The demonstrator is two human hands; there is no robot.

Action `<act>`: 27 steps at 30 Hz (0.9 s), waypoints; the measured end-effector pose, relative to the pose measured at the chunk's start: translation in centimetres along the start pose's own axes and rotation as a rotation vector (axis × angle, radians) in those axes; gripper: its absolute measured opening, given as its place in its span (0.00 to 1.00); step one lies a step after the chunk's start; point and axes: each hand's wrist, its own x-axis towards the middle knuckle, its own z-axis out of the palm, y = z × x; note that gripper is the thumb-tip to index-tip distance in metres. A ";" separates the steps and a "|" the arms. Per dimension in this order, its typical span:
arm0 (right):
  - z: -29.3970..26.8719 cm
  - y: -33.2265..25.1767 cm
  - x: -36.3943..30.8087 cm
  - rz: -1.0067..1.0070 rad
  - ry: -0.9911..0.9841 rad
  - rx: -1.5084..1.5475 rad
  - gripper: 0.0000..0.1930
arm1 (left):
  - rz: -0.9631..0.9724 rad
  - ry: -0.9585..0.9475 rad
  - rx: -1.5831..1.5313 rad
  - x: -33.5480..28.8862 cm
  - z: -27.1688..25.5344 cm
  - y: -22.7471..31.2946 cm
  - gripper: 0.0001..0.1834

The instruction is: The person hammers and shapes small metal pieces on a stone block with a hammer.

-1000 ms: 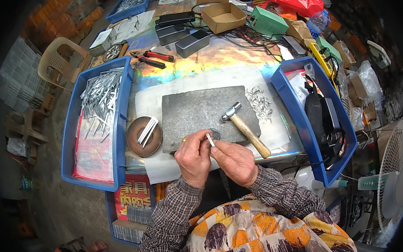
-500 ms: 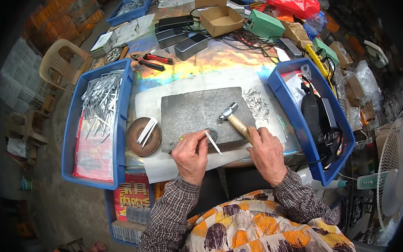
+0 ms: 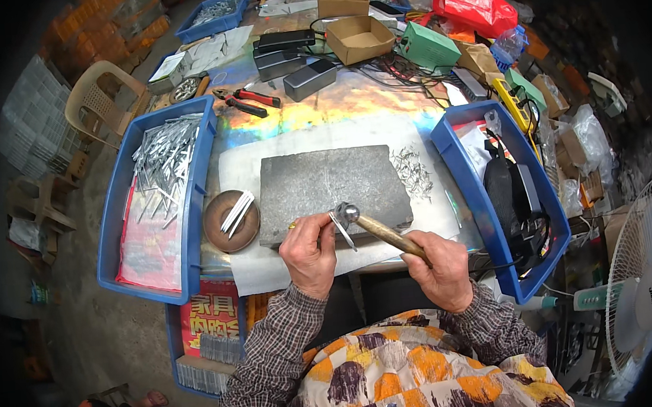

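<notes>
My left hand [image 3: 308, 255] pinches a thin whitish metal strip [image 3: 346, 235] at the near edge of a dark, flat block [image 3: 317, 185]. In my right hand [image 3: 443, 269] is the wooden handle of a ball-headed hammer [image 3: 389, 237]. Its shiny head is at the strip's upper end, close to my left fingertips. Whether the head touches the strip I cannot tell. To the left of the block, several similar strips rest in a round brown dish [image 3: 216, 236]. Small thin metal scraps [image 3: 412, 172] lie scattered along the block's right side.
White paper [image 3: 252, 275] lies under the block. A blue tray [image 3: 103, 251] of metal strips stands left; another blue tray [image 3: 512, 285] with a black bag stands right. Pliers [image 3: 256, 97], black boxes [image 3: 309, 79] and a cardboard box [image 3: 361, 41] sit farther back. A fan [image 3: 648, 288] is at right.
My right hand has swung the hammer left and nearer to me, from the block's right part to the strip's upper end. The left hand has stayed nearly still with the strip.
</notes>
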 end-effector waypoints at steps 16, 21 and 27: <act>-2.8 -3.1 1.7 -0.105 0.059 -0.036 0.11 | -0.041 -0.040 0.021 -0.1 -0.2 0.0 0.06; -1.5 -1.3 0.0 -0.087 0.015 -0.073 0.10 | -0.017 -0.026 -0.005 0.2 0.1 0.4 0.06; -0.8 -1.7 0.7 0.180 -0.042 0.001 0.08 | -0.018 -0.048 0.026 -0.1 -0.2 -0.3 0.06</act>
